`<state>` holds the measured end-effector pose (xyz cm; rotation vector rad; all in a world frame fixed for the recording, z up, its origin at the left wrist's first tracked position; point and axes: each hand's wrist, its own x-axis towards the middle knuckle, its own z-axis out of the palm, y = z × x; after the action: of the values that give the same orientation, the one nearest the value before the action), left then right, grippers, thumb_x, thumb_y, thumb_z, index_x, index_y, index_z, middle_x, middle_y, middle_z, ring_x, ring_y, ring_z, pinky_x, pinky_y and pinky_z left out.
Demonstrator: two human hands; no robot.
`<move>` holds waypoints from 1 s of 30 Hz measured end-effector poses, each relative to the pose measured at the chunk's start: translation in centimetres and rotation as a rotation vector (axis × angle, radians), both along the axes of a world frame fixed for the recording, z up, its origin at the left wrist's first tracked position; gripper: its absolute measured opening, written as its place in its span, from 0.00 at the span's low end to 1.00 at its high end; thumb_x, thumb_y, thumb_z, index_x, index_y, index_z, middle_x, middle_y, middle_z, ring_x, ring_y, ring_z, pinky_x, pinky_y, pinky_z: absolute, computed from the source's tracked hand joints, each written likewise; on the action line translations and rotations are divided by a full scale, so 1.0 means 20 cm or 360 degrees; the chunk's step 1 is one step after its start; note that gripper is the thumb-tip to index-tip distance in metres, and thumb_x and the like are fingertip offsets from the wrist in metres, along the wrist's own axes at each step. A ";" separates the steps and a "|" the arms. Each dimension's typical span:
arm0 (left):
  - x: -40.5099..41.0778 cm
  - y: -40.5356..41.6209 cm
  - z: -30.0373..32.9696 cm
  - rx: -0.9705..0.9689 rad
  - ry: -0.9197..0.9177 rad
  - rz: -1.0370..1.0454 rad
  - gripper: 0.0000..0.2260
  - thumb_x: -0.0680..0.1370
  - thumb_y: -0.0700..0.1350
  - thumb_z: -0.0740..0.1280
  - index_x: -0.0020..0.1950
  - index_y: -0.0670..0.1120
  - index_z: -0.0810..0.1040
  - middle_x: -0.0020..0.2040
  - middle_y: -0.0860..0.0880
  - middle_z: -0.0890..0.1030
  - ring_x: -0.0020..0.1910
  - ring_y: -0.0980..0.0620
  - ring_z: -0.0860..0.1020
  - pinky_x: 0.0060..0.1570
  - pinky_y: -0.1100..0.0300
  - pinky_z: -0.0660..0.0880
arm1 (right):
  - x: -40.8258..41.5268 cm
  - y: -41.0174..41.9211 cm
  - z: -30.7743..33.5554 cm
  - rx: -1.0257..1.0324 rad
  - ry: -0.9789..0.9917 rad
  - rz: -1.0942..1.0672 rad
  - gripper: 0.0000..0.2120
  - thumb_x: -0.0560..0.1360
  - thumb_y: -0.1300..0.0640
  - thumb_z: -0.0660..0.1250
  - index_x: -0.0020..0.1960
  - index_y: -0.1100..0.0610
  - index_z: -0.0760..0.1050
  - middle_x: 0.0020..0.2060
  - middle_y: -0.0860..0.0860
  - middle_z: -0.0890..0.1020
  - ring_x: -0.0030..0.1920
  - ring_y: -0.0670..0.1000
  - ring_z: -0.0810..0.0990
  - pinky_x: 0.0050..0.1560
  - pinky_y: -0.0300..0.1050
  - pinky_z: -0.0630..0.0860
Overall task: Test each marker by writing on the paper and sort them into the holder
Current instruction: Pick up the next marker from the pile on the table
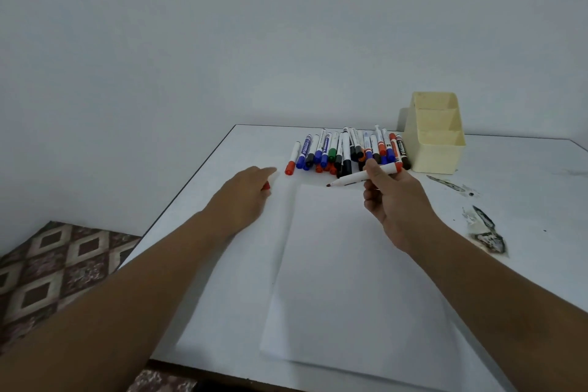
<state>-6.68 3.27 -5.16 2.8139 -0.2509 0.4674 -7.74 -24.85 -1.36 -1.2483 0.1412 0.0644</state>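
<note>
Both forearms reach in from the near edge, over a blank sheet of paper (353, 270) that lies flat on the white counter (216, 264), squarely in front of the person, probably so either hand can get to it without stretching. On the sheet's far right corner the right hand (394, 200) holds an uncapped marker (362, 177) pinched between thumb and fingertips; its grip closes on the white barrel near the red rear end, and the dark tip points left, hovering just above the paper's far edge, apart from it as far as can be told. That hold looks like a carrying pinch more than a writing grasp, so I judge the marker needs shifting in the fingers before a test stroke. The left hand (245, 194) rests beside the paper's left edge with its forefinger stretched forward, and a small red piece, most likely the cap (266, 185), peeks from under the curled fingers, kept there presumably for recapping. Beyond the sheet a heap of markers (343, 151) lies side by side, white barrels with red, blue, green and black caps, most caps toward the person. Just right of the heap, touching its last markers or nearly so, stands the cream holder (432, 137), with three compartments, nothing showing in them. No mark shows on the paper, so the sorting seems barely begun. Dark scuffs (486, 232) mar the counter at right.
</note>
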 end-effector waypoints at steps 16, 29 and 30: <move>-0.08 -0.08 -0.04 0.0109 -0.0284 -0.0280 0.26 0.80 0.62 0.58 0.71 0.48 0.76 0.76 0.48 0.69 0.78 0.47 0.61 0.75 0.52 0.61 | 0.12 0.12 -0.01 0.0098 -0.0021 -0.0007 0.10 0.82 0.49 0.65 0.52 0.57 0.76 0.42 0.56 0.82 0.36 0.51 0.84 0.40 0.46 0.84; -0.18 -0.14 -0.03 0.0055 0.0229 -0.0258 0.29 0.79 0.64 0.61 0.78 0.54 0.66 0.76 0.55 0.69 0.74 0.57 0.65 0.73 0.58 0.63 | 0.26 0.27 -0.11 -0.0558 -0.0350 0.0157 0.11 0.73 0.63 0.76 0.53 0.56 0.78 0.48 0.58 0.84 0.48 0.55 0.86 0.48 0.47 0.85; -0.17 -0.14 -0.04 0.0076 0.0233 -0.0261 0.29 0.79 0.64 0.61 0.77 0.54 0.67 0.76 0.55 0.68 0.75 0.57 0.64 0.74 0.58 0.62 | 0.26 0.28 -0.12 -0.0579 -0.0350 0.0154 0.10 0.73 0.63 0.76 0.52 0.55 0.79 0.47 0.58 0.84 0.48 0.56 0.86 0.47 0.47 0.85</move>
<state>-10.11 0.55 -5.91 2.8263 -0.4621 0.2206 -2.52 -19.33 -3.73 -1.6152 -0.1037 -0.0169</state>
